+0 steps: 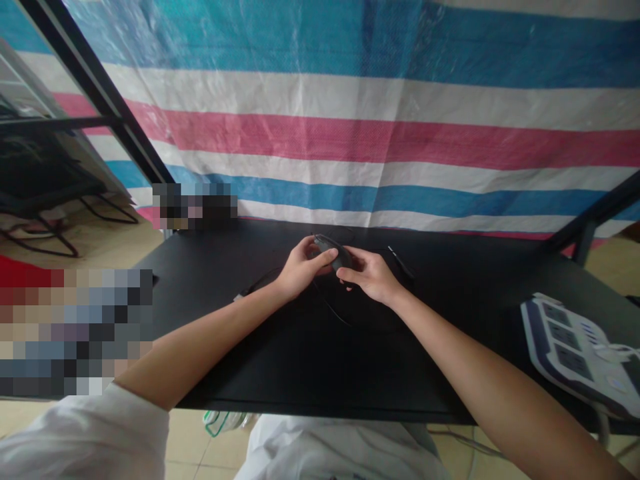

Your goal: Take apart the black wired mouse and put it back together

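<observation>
The left hand (303, 268) and right hand (369, 275) clamp a dark computer mouse (333, 255) between them, their grip closed on its sides above the black surface (300, 360). A thin cable (331, 308) curves below the grip, a power strip (570, 347) lies off to its right, and a striped tarp (350, 140) hangs beyond.

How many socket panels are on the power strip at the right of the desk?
3, in a line along the power strip: far panel, middle panel, near panel. More may be hidden offscreen.
</observation>
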A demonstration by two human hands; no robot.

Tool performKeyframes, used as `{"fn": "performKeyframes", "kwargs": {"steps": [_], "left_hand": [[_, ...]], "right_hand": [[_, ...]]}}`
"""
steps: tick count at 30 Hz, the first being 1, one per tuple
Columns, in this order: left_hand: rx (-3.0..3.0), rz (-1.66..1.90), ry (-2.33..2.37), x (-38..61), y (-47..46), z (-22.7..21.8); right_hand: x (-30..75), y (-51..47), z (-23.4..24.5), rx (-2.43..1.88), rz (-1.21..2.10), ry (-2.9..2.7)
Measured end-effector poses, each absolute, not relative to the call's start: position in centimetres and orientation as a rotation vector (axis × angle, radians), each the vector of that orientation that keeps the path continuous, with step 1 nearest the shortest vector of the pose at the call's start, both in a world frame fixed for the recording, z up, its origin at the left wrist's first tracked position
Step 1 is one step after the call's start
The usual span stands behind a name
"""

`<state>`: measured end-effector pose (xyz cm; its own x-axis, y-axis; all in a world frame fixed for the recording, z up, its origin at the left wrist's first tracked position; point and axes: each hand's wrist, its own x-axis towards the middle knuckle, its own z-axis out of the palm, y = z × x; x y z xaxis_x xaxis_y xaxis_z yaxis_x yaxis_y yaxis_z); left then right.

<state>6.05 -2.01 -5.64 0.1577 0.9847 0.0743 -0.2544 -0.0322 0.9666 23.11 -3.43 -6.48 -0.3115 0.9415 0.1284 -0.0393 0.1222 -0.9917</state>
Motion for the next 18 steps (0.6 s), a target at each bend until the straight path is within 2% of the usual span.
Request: {"fn": "performKeyframes", "kwargs": {"steps": [12,18], "left_hand": [[1.082,1.2,0.805,5.71,-1.87,-5.43],[1.16,1.221,0.715,5.46,-1.79,-5.61]], "right_hand": [[23.04,-3.47,-6.75,-1.061,1.159,-1.55],[22.82,-3.35,-6.79,-0.968,1.115,-1.521]]}}
